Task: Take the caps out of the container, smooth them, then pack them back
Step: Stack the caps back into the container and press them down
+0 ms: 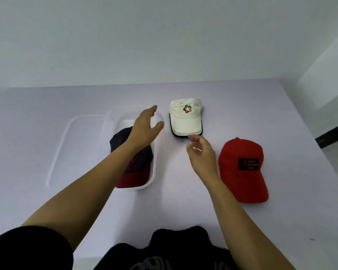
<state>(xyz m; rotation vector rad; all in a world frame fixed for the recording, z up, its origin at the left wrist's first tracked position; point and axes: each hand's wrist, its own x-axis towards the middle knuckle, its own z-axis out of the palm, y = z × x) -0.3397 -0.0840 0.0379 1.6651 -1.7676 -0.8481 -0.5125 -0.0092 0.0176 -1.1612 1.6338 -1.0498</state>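
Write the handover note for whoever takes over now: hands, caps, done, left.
Left hand: open, empty, over the container.
Right hand: open, empty, by the brim of the white cap.
White cap and red cap lie on the table; dark cap sits in the container, lid beside it.
Done: two caps out.
Left: unclear whether the dark cap is repacked; the other two need packing.

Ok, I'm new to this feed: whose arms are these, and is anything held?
No machine here: one camera on a person's head looks down at their own bare arms. The left hand hovers open over a clear container with a dark cap inside. The right hand, open, is near the brim of a white cap; a red cap lies right of it. A clear lid lies left of the container, on a pale table. Nothing is held.
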